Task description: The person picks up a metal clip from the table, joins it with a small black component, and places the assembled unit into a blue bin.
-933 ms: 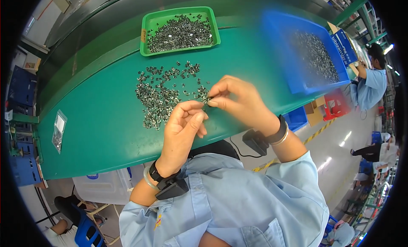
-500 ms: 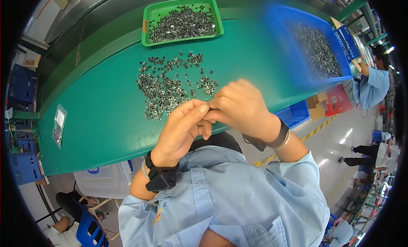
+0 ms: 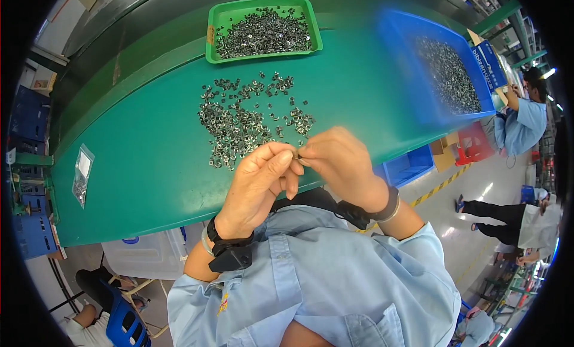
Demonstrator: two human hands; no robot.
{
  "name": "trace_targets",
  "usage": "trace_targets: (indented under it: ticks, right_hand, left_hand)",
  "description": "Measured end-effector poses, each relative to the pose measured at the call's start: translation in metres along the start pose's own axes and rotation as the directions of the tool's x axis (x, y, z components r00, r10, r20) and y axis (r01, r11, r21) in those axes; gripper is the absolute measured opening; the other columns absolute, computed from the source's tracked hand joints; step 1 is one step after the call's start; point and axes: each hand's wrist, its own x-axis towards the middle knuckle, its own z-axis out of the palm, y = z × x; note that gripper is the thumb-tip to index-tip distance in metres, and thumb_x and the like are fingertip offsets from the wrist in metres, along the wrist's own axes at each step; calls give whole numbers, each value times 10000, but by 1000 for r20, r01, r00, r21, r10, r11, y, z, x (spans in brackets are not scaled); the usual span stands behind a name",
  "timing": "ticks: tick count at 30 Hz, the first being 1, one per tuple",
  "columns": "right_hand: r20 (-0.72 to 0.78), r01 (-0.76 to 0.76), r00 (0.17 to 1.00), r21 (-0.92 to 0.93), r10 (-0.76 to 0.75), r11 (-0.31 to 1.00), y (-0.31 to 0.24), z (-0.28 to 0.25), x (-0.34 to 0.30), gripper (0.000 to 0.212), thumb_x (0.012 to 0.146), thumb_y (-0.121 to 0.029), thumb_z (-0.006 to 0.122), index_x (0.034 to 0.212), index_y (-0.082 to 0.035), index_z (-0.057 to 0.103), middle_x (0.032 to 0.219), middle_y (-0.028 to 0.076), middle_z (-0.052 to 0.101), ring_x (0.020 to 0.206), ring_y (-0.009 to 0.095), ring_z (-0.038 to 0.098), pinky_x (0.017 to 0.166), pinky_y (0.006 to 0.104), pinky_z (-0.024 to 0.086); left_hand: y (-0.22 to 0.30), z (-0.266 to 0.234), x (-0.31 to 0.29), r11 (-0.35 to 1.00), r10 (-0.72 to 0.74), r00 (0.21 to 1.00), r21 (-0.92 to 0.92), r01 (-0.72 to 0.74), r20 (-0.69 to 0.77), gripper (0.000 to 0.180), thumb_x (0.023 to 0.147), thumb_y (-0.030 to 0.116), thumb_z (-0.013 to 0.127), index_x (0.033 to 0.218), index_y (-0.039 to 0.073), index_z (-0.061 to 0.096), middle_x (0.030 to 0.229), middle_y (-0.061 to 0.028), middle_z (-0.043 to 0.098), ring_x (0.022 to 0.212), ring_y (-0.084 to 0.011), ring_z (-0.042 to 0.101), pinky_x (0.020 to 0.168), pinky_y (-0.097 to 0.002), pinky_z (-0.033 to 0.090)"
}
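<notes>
My left hand and my right hand meet over the near edge of the green tabletop, fingertips almost touching. Between them is a tiny dark metal part, mostly covered by the fingers. The left thumb and forefinger pinch it from one side, and the right fingertips close on its other side. Just beyond the hands lies a loose spread of small shiny metal parts, with a smaller cluster to its right.
A green tray of similar parts stands at the back. To the right is a blue bin holding many small parts, blurred. A clear plastic bag lies far left on the tabletop. Co-workers are at the right, beyond the table.
My right hand has tilted and shifted slightly down and right, its fingertips drawing back a little, so the metal part shows more. At the right, a background person has moved.
</notes>
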Motion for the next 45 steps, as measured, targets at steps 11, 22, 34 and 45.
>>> trace_targets:
  ticks: [11, 22, 34, 45]
  right_hand:
    - [12, -107, 994, 76, 106, 991, -4, 5, -4, 265, 700, 28, 711, 926, -47, 595, 870, 79, 611, 784, 232, 604, 640, 309, 496]
    - [17, -124, 992, 121, 123, 985, -5, 5, -4, 238, 719, 28, 699, 917, -45, 589, 855, 74, 604, 778, 226, 595, 641, 307, 491]
    - [-29, -109, 993, 143, 114, 984, -10, 4, -4, 229, 717, 23, 704, 909, -42, 596, 845, 75, 611, 770, 226, 596, 640, 311, 486]
    - [-47, -145, 986, 227, 159, 963, -22, 1, -13, 213, 728, 19, 697, 908, -42, 600, 851, 78, 614, 765, 230, 600, 633, 310, 483]
  left_hand:
    - [-2, -3, -2, 978, 58, 997, 205, -46, -56, 171, 910, 116, 567, 1046, 16, 539, 822, -78, 610, 632, -141, 569, 535, -250, 454]
    - [-3, -3, -4, 986, 3, 1000, 166, 2, -29, 170, 925, 150, 557, 1014, 5, 545, 862, -77, 608, 652, -113, 569, 560, -236, 466]
    - [-8, 2, -5, 997, 72, 997, 3, -72, 14, 159, 925, 156, 558, 997, 18, 528, 854, -87, 617, 648, -130, 574, 549, -253, 463]
    - [-21, -3, 0, 988, 105, 974, -129, -80, 201, 137, 921, 166, 566, 936, 40, 513, 803, -73, 605, 631, -129, 570, 553, -255, 462]
